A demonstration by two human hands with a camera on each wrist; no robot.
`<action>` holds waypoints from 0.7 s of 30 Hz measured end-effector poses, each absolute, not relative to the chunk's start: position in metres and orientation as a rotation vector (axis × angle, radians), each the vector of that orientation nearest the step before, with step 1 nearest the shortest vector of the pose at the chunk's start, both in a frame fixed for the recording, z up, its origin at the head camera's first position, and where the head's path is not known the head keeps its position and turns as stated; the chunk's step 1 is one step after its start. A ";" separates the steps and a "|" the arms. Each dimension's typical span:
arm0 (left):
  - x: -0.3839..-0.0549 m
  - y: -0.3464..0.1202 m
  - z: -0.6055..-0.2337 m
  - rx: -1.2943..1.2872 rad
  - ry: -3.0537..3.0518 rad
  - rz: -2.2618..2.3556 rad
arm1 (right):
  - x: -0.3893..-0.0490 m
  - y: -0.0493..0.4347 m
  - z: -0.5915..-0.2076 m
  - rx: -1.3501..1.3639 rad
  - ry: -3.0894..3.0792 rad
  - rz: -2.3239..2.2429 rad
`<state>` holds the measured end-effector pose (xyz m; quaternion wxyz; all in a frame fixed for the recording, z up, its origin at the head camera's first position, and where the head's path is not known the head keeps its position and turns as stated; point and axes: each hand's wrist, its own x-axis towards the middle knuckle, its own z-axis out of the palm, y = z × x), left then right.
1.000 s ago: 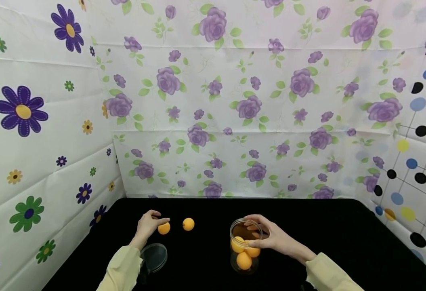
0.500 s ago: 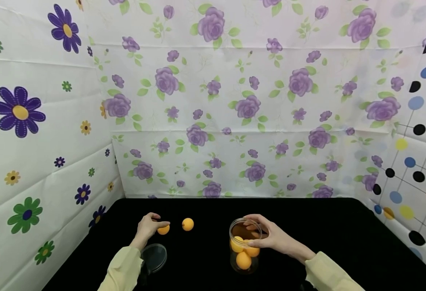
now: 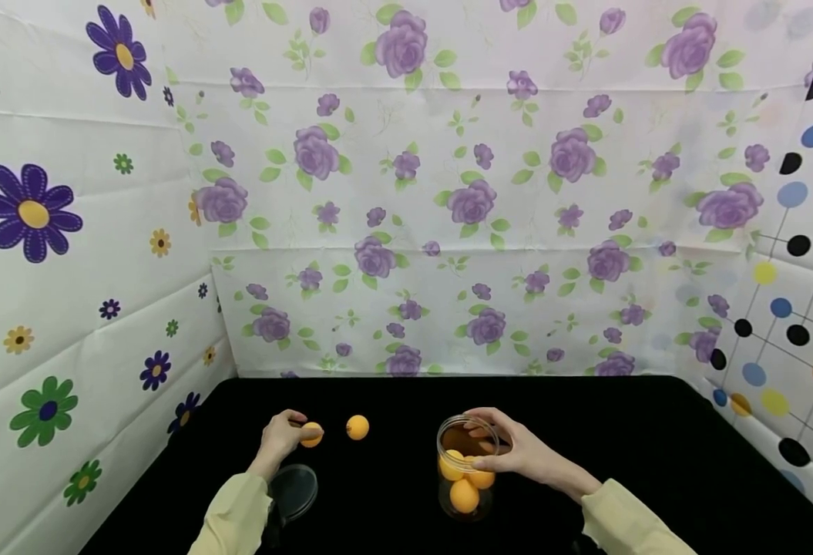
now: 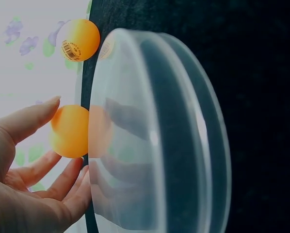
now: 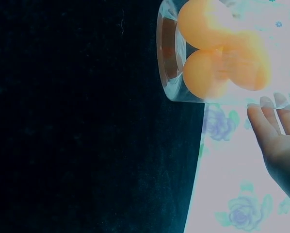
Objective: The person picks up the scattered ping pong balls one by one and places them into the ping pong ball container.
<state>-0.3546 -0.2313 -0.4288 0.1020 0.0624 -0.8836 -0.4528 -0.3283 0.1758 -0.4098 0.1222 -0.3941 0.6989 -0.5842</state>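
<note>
My left hand (image 3: 283,439) pinches an orange ping-pong ball (image 3: 313,436) between thumb and fingers, low over the black tabletop. In the left wrist view the thumb lies on one side of the ball (image 4: 70,131) and the fingertips on the other. Just to the right rests a second ping-pong ball (image 3: 357,427), with printing on it. My right hand (image 3: 527,453) grips the rim of a clear, uncapped jar (image 3: 441,453) standing upright. Several orange balls (image 3: 465,496) sit inside it. The right wrist view has the fingers (image 5: 264,124) along the jar's wall.
A clear round lid (image 3: 295,492) lies on the table near my left wrist. Black cloth (image 3: 378,493) covers the table. Flowered sheeting (image 3: 406,231) stands along the back, with patterned sheets on the left and right sides.
My left thumb and fingers have come down and closed around the left ball. The right hand keeps its grip on the jar, and the head view has shifted slightly.
</note>
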 end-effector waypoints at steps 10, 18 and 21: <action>-0.354 -0.231 -0.430 0.142 -2.601 -1.387 | -0.328 0.175 -0.410 -1.153 2.067 -1.697; -0.350 -0.235 -0.428 0.112 -2.591 -1.505 | -0.329 0.176 -0.411 -1.147 2.087 -1.684; -0.351 -0.235 -0.429 0.129 -2.591 -1.504 | -0.329 0.176 -0.413 -1.149 2.090 -1.681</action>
